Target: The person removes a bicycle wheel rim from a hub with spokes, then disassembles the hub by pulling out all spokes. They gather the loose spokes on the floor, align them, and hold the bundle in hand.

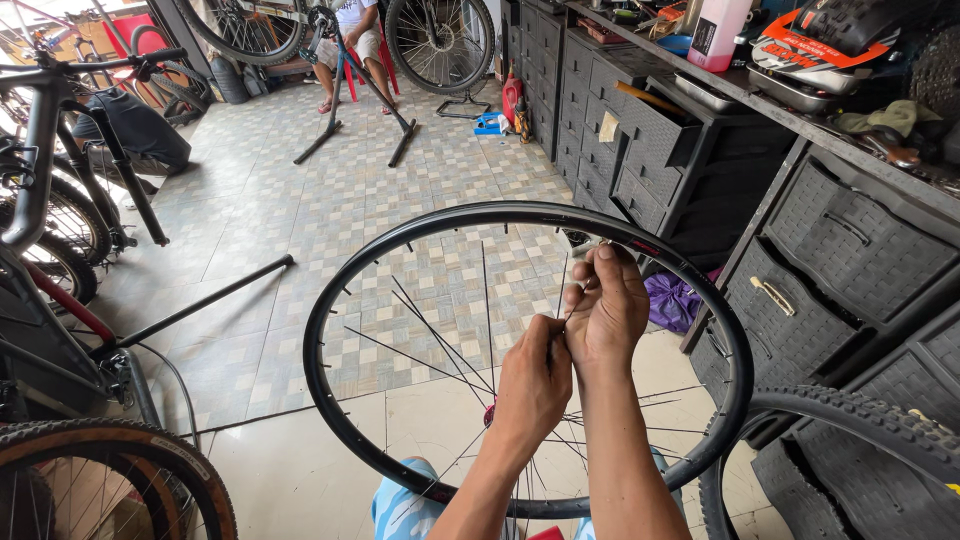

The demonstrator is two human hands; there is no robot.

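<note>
While both hands meet inside the hoop, a black bicycle rim [330,300] stands upright over the person's knees, its lower arc near the blue patterned shorts [400,510] and its upper arc far out over the tiled floor [300,200]. Only some thin spokes [430,345] are laced in, fanning from a low point near the red hub [490,413], which is mostly hidden behind the wrists. The right hand [605,305] is raised just under the rim's upper right arc, fingertips pinched on a small part at a spoke's end; what it is exactly is too small to tell. The left hand [535,385], just below and touching it, is clenched around the same spoke.

To the right, black woven-front drawer units [850,250] stand under a cluttered desk [760,100]; one far drawer [650,125] hangs open, with a stick-like item lying in it. A purple bag [672,300] lies on the floor between rim and drawers, close to the rim's right edge. A knobby tyre [860,420] crowds the near right corner, touching or overlapping the rim. On the left stand parked bicycles [40,200] and a tan-walled wheel [120,470], with a black bar [210,298] lying on the floor between them and the rim. Far off, another person sits behind a repair stand [350,95]. Open floor lies beyond the rim, towards that stand.
</note>
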